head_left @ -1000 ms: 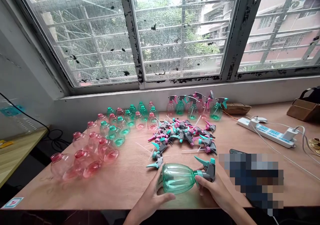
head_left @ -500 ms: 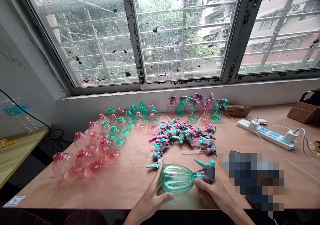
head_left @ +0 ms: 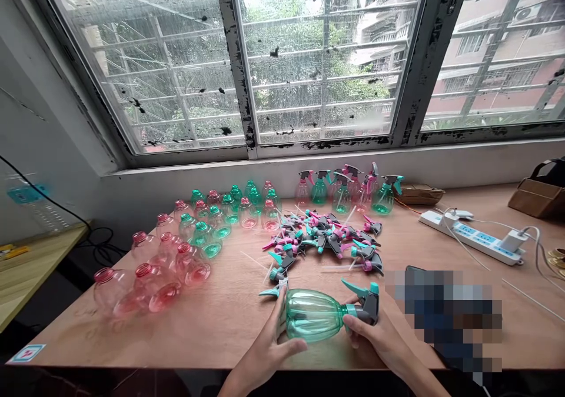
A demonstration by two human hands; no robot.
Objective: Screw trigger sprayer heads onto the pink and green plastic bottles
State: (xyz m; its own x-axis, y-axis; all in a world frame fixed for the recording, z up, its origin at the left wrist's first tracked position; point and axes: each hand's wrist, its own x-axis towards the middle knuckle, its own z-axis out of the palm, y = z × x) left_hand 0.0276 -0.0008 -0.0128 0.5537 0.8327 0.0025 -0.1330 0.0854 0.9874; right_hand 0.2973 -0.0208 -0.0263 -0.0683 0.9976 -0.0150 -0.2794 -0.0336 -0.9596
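Note:
A clear green spray bottle lies sideways between my hands over the table's front part, its neck to the right. My left hand cups its base, the thumb below and the fingers behind. My right hand pinches the teal collar at the neck with thumb and fingers. The grey spray head with its teal trigger sits on the neck, trigger upward. Just behind my left fingertips is a loose teal trigger sprayer, partly hidden. A pile of loose pink, teal and grey sprayers lies beyond the bottle.
Several open pink bottles and green bottles stand at the left. Assembled spray bottles stand along the wall. A white power strip with cables, a cardboard piece and a pixelated dark object are at the right.

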